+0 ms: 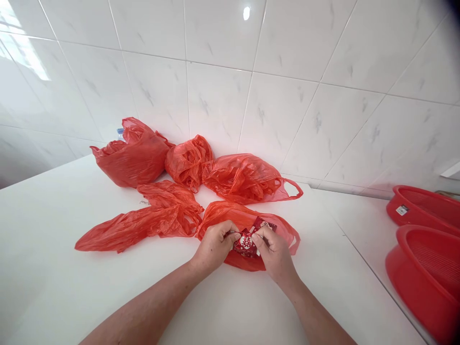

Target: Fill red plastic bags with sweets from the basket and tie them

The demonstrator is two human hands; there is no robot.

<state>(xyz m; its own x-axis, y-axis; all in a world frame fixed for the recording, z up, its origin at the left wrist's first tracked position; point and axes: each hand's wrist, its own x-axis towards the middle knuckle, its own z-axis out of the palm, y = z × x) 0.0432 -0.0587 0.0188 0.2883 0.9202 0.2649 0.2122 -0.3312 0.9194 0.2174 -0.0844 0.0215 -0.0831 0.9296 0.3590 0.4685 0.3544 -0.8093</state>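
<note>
My left hand [215, 244] and my right hand [273, 251] both pinch a small red packet [246, 244] with a white emblem, held between them. The packet sits over a red plastic bag [247, 218] lying on the white table [53, 268] just beyond my hands. Both hands have their fingers closed on the packet's top edge. Several more red plastic bags lie behind: a flat crumpled one [143, 218] to the left, a full one [131, 155] at the back left, a bunched one [189, 160] in the middle, and one with a loop handle [247, 177].
Two red plastic basins [427, 275] [420, 203] stand at the right edge on a neighbouring surface. A white tiled wall [230, 72] rises right behind the bags. A bottle cap [120, 132] peeks from behind the back-left bag.
</note>
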